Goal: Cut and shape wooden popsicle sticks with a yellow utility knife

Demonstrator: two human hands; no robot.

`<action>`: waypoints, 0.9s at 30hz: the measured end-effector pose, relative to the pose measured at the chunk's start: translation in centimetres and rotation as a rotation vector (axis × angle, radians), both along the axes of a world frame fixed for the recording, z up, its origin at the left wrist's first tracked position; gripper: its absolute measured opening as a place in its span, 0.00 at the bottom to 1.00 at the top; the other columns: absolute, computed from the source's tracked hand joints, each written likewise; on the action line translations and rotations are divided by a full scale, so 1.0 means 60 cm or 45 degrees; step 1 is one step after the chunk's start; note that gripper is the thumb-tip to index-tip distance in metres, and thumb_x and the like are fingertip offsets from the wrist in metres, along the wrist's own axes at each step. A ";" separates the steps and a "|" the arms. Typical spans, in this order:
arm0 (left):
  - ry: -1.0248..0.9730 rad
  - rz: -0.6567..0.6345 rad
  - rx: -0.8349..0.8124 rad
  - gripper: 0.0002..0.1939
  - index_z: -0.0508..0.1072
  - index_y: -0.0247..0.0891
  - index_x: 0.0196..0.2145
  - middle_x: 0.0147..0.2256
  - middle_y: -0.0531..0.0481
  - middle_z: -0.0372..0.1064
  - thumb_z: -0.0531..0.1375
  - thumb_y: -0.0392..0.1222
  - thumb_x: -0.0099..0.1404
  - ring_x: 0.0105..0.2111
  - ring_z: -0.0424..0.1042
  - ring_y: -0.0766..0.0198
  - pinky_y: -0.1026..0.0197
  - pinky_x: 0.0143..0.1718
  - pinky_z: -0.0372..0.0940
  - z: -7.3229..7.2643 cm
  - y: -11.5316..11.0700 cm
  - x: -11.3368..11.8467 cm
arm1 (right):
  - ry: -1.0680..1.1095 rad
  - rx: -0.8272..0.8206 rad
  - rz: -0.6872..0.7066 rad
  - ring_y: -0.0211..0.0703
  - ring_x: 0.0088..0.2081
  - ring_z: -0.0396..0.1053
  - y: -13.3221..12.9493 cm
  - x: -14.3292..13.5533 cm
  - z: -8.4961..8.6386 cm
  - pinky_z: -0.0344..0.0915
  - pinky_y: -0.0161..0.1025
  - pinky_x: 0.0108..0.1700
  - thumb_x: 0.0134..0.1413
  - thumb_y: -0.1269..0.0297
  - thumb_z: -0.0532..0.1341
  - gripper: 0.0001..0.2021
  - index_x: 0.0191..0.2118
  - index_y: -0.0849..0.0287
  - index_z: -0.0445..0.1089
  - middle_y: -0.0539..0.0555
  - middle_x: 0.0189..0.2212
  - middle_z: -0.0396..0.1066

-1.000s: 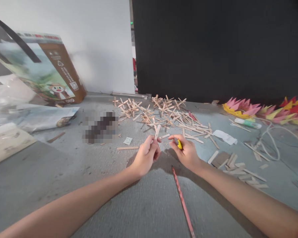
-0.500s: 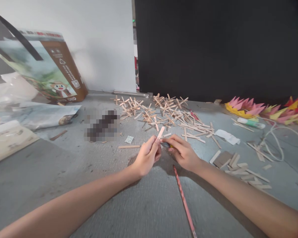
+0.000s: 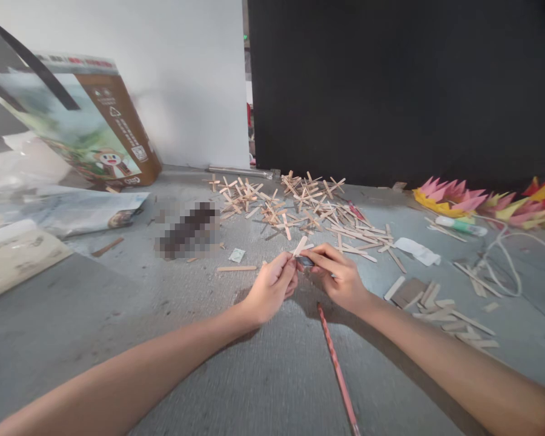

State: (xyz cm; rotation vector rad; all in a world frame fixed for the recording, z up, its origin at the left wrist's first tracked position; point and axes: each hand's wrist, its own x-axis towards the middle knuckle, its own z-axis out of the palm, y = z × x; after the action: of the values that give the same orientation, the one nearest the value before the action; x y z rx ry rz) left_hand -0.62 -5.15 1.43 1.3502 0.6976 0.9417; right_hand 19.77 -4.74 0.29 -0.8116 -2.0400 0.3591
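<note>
Near the middle of the grey table (image 3: 200, 363), my left hand (image 3: 272, 286) pinches a short wooden stick (image 3: 300, 245) that points up and away from me. My right hand (image 3: 338, 275) is closed on a small dark blade-like tool (image 3: 306, 261), its edge close to the stick and my left fingertips. Most of the tool is hidden by my fingers. A pink patterned pencil (image 3: 337, 366) lies below my right hand. Beyond both hands is a heap of crossed wooden sticks (image 3: 300, 203).
Cut stick pieces (image 3: 454, 318) lie at the right, with a white cord (image 3: 504, 266), a glue tube (image 3: 463, 226) and folded paper petals (image 3: 452, 197) behind. A printed bag (image 3: 100, 133) and plastic packets (image 3: 82, 212) stand or lie at the left. A lone stick (image 3: 237, 268) is left of my hands.
The stick in my left hand has tilted further to the right and slightly down. My right hand and the tool have shifted a little, and the fingers now cover the tool's yellow part.
</note>
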 end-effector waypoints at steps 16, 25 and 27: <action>-0.073 -0.123 -0.064 0.20 0.55 0.42 0.32 0.21 0.64 0.47 0.50 0.57 0.77 0.17 0.44 0.74 0.70 0.18 0.43 -0.007 0.004 0.002 | -0.017 -0.018 0.012 0.45 0.45 0.72 0.002 0.000 -0.002 0.74 0.41 0.45 0.69 0.76 0.53 0.24 0.64 0.47 0.70 0.58 0.47 0.70; -0.024 -0.252 -0.058 0.18 0.56 0.41 0.34 0.22 0.62 0.51 0.48 0.55 0.78 0.18 0.46 0.74 0.69 0.18 0.45 -0.005 0.008 -0.003 | 0.013 -0.024 0.010 0.45 0.45 0.71 0.004 0.001 -0.003 0.72 0.41 0.45 0.68 0.78 0.52 0.23 0.60 0.51 0.72 0.57 0.45 0.71; -0.040 -0.268 -0.052 0.19 0.57 0.41 0.34 0.23 0.62 0.50 0.48 0.57 0.78 0.18 0.48 0.74 0.69 0.19 0.46 -0.005 0.010 -0.004 | 0.015 -0.025 -0.002 0.45 0.45 0.71 0.005 0.001 -0.003 0.72 0.41 0.45 0.68 0.77 0.53 0.22 0.59 0.51 0.73 0.57 0.44 0.71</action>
State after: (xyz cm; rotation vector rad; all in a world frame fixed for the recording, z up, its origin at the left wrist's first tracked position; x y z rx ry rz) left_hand -0.85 -4.53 1.15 1.3416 0.5362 0.7744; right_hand 19.84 -4.45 0.14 -0.8215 -2.0273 0.3828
